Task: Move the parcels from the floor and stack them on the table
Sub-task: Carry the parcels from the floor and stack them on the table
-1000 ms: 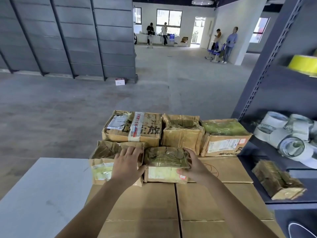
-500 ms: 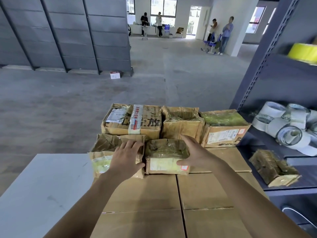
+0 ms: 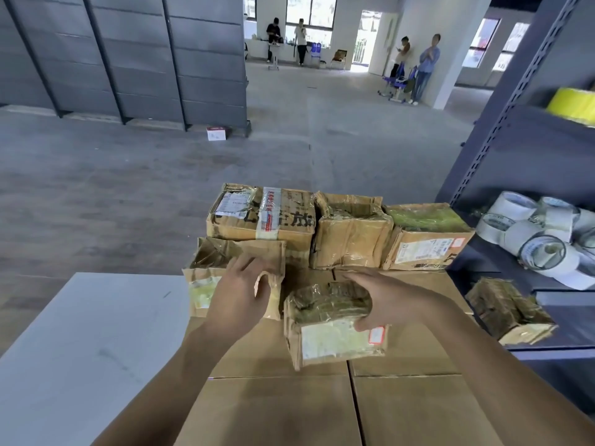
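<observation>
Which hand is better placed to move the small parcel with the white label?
The right hand: its grip holds the small parcel, tilted up. The left hand rests on the torn parcel beside it.

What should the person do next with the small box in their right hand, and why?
Probably set it atop the crumpled brown cardboard parcel that the left hand rests on: the right hand grips the small tape-wrapped cardboard parcel tilted, not lying flat, so it looks ready for stacking.
</observation>
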{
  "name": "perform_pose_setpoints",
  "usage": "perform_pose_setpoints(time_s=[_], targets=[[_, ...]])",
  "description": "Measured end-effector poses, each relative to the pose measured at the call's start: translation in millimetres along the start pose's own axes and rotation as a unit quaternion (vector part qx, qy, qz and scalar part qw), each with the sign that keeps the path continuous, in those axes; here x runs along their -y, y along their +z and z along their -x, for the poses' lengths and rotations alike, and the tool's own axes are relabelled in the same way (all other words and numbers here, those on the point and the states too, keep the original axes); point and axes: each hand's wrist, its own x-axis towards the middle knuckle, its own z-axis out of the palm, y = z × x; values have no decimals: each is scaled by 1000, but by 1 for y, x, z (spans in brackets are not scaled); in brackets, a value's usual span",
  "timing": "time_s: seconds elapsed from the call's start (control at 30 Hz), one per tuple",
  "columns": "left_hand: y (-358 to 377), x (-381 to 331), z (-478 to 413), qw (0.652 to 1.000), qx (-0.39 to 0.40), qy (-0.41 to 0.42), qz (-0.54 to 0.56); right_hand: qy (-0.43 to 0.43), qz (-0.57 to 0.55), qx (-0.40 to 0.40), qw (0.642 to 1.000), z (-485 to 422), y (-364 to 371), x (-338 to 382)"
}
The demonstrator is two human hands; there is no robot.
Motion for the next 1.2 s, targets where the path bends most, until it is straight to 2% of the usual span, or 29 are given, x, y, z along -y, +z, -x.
perform_pose_setpoints(time_s=[0.1,0.2,0.27,0.3,0.47,0.57,0.7,0.8,0.87,0.97,1.03,1.2], targets=[[-7,-1,28,983,78,-157,61,-14,11,-12,1000,6,14,29],[-18,12,50,923,186,-326,86,-25,-3,-30,999,6,32,64],[-28,24,64,879,215,-392,164,-37,-21,-52,998,3,45,87],[-33,30,71,869,215,-404,192,-45,-24,-68,996,2,51,98],[-63,52,87,882,152,-355,269,-61,8,-122,991,-8,69,135],[-69,63,93,895,144,-332,260,-71,41,-150,985,-16,74,155],[-65,76,97,910,60,-313,263,-94,46,-172,979,-27,76,171],[-56,91,104,916,22,-317,244,-94,90,-201,971,-30,80,176],[-49,102,110,903,33,-347,251,-67,120,-213,967,-29,84,176],[-42,109,113,876,94,-356,310,-36,125,-192,973,-27,91,173],[-39,112,109,879,122,-332,321,-35,108,-181,977,-28,96,174],[-34,119,101,885,118,-292,342,-26,119,-213,970,-31,104,178]])
